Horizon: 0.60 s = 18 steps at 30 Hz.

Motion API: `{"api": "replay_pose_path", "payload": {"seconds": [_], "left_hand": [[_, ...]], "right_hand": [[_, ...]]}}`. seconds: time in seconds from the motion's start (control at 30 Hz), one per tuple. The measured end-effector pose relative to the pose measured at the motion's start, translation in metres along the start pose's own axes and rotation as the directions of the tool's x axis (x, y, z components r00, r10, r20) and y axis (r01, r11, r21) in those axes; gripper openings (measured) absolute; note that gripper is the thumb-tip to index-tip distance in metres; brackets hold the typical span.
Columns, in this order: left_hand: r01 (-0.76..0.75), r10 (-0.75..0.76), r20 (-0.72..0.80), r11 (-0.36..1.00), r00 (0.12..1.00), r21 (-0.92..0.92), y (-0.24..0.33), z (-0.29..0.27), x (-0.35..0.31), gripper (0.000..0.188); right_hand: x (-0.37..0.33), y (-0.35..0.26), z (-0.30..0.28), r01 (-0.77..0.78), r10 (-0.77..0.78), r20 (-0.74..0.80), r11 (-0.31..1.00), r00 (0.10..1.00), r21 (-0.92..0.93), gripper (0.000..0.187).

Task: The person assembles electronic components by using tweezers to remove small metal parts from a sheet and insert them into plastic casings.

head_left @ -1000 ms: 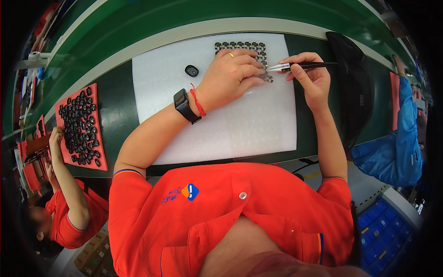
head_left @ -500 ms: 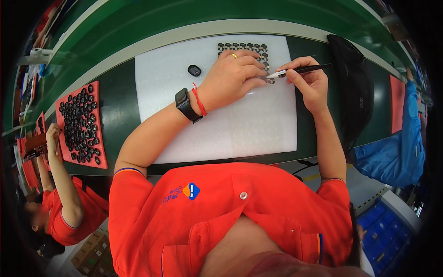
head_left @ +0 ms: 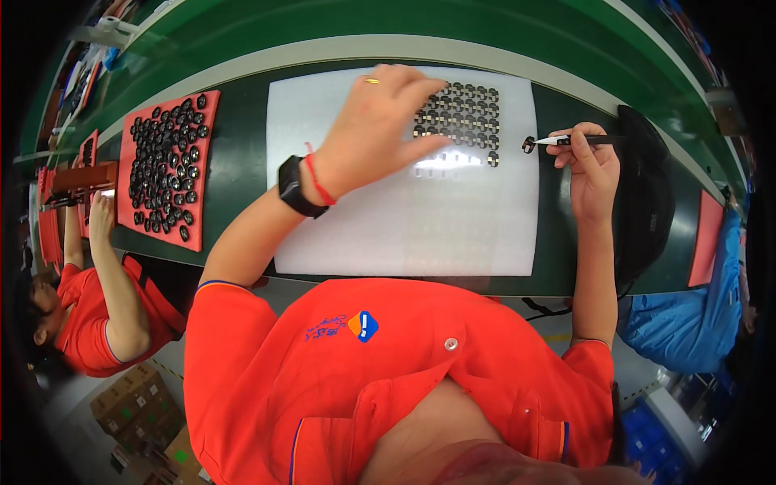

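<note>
Evidently, the right hand pinches tweezers, whose tips meet a small dark part at the right edge of the foam sheet. The left hand, open with nothing visibly gripped, is over the foam sheet beside the rows of parts. Uneven tip pressure could drop the small dark part; a careless left sweep could scatter the rows.

Bright light on my table, glare among small parts, my left hand blurred, bent edges, black corners
</note>
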<state>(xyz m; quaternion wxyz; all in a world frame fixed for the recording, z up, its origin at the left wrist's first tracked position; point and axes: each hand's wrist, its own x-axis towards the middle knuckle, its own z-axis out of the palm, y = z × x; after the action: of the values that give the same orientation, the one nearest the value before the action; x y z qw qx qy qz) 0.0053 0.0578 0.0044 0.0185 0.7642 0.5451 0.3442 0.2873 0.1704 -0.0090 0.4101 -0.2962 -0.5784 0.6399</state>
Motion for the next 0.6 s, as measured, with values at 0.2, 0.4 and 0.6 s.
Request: {"api": "replay_pose_path", "payload": {"seconds": [0.2, 0.4, 0.6], "left_hand": [[0.29, -0.289, -0.024, 0.947, 0.957, 0.139, -0.02, -0.024, -0.039, 0.051], [0.299, -0.294, -0.098, 0.954, 0.951, 0.035, -0.027, 0.0, -0.042, 0.034], [0.204, -0.208, -0.013, 0.971, 0.978, -0.123, -0.004, 0.017, -0.034, 0.032]], "right_hand": [[0.007, -0.006, 0.026, -0.072, 0.073, 0.078, 0.997, 0.994, -0.026, 0.016], [0.023, 0.001, 0.064, -0.199, 0.193, 0.169, 0.98, 0.967, 0.014, 0.019], [0.027, 0.021, 0.053, -0.213, 0.215, 0.147, 0.977, 0.965, -0.033, 0.019]]}}
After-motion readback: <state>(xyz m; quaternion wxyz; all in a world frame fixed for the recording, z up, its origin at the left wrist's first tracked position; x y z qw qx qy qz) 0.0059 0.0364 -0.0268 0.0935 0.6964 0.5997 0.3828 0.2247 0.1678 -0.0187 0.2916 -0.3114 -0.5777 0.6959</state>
